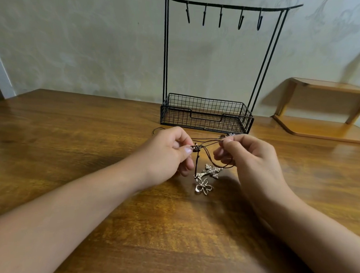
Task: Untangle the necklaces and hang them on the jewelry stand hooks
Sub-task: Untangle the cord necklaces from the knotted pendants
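Observation:
Tangled brown cord necklaces (208, 145) stretch between my two hands just above the table. My left hand (169, 154) pinches a small knot or bead on the cords between thumb and forefinger. My right hand (247, 156) pinches the cords a little to the right, and loops run under its fingers. Below hang metal pendants: a cross-shaped one (212, 171), a flower outline (204, 186) and a small tower shape (200, 175), all touching the table. A black wire jewelry stand (207, 112) rises behind, and its several hooks (220, 16) are bare.
The stand has a mesh basket base at the back of the wooden table (91, 142). A low wooden shelf (326, 110) sits at the back right against the wall. A loose cord end (157, 131) lies beyond my left hand.

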